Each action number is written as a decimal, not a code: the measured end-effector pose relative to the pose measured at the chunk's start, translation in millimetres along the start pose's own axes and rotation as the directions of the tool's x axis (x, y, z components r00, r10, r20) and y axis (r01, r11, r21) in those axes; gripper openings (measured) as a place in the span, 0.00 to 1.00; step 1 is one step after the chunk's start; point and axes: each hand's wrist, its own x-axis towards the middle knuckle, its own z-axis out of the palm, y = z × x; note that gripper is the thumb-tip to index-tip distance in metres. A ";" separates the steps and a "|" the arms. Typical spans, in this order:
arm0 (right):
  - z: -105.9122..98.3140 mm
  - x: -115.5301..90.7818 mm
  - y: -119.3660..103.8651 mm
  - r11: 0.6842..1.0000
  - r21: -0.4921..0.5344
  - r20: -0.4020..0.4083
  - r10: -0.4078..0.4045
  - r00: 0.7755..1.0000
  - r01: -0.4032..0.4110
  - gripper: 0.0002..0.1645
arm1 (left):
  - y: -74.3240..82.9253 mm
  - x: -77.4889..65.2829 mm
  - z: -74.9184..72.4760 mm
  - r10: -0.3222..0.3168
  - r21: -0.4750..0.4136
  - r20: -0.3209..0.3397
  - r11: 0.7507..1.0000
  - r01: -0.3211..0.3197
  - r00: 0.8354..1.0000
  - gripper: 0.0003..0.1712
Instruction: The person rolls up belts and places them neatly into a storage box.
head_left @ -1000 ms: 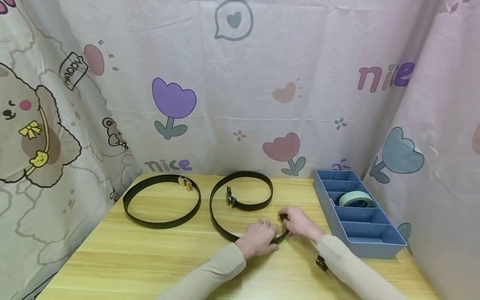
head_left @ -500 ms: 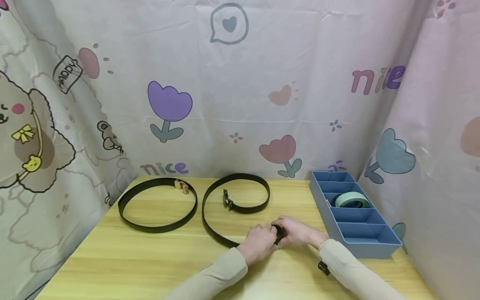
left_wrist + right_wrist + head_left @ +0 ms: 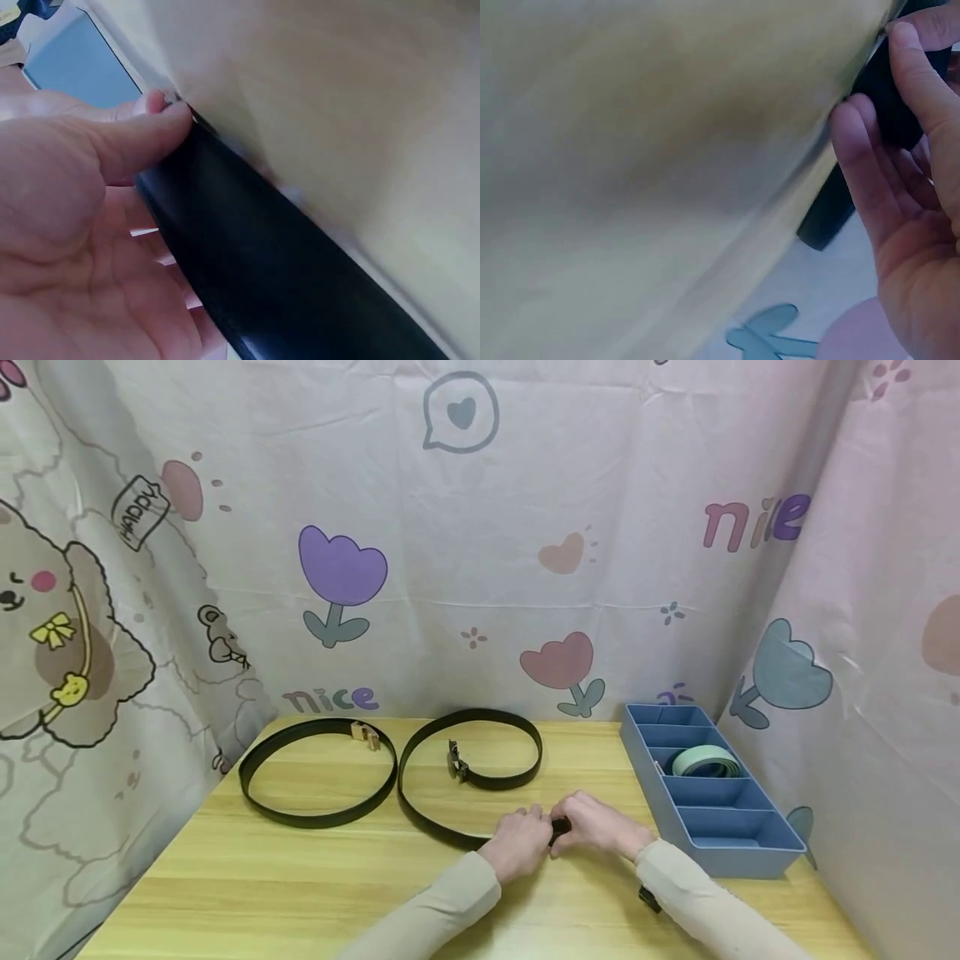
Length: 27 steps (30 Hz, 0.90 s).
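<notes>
A black belt (image 3: pixel 442 835) stands on its edge on the table in an open spiral, its dark buckle (image 3: pixel 454 762) at the inner end. My left hand (image 3: pixel 517 843) holds the strap near the tail; the left wrist view shows the thumb along the upper edge of the smooth black strap (image 3: pixel 255 232) and the fingers behind it. Close against it, my right hand (image 3: pixel 596 822) pinches the turned-over tail. In the right wrist view, thumb and fingertips grip the folded black strap (image 3: pixel 889 97). The fingers partly hide the fold.
Another black belt (image 3: pixel 318 820) with a gold buckle (image 3: pixel 365 735) forms a ring at the left. At the right, a blue divided box (image 3: pixel 735 860) holds a rolled mint-green belt (image 3: pixel 705 760) in one compartment. A printed curtain (image 3: pixel 465 527) hangs behind the table.
My right hand has come left and slightly down with the belt's tail, folding it over and closing the gap to my left hand. The left hand has stayed nearly in place.
</notes>
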 end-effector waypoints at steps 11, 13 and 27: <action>-0.9 -4.3 1.0 0.998 0.002 0.016 -0.058 0.998 0.058 0.08 | 5.4 2.6 4.8 0.014 -0.068 -0.090 0.998 -0.020 0.996 0.13; -1.1 -4.7 1.4 0.998 -0.003 0.009 -0.057 0.998 0.057 0.07 | 7.2 4.8 6.0 0.021 -0.066 -0.101 0.997 -0.028 0.995 0.11; -3.5 -3.5 4.6 1.000 0.020 -0.018 -0.003 1.000 0.004 0.08 | -2.1 13.1 2.7 0.044 -0.210 -0.107 0.975 -0.066 0.993 0.07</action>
